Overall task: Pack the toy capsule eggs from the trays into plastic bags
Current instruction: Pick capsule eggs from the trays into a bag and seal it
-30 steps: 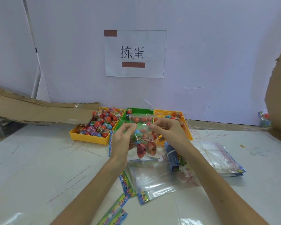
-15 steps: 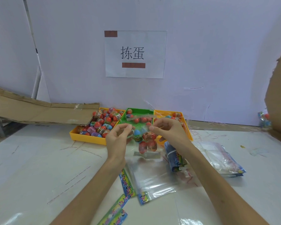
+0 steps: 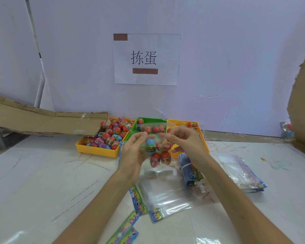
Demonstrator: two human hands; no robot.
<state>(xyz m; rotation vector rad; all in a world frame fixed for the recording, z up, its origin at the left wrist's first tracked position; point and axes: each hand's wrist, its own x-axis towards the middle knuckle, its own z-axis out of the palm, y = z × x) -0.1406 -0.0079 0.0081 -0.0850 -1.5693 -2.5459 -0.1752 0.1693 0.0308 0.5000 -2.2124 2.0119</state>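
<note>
Above spare bags [image 3: 165,196] on the table [image 3: 42,173], left hand [image 3: 132,152] and right hand [image 3: 183,140] pinch the mouth of a bag [image 3: 158,166] holding several eggs [image 3: 165,154], before the trays [image 3: 97,150]; a half-pressed seal could likely spill them.

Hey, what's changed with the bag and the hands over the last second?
Little. The left hand shifted its pinch on the clear bag of eggs, out to the left, then back toward the right hand; the bag hangs slightly higher. Both hands still pinch its top; nothing was let go. The trays and empty bags stayed put.
</note>
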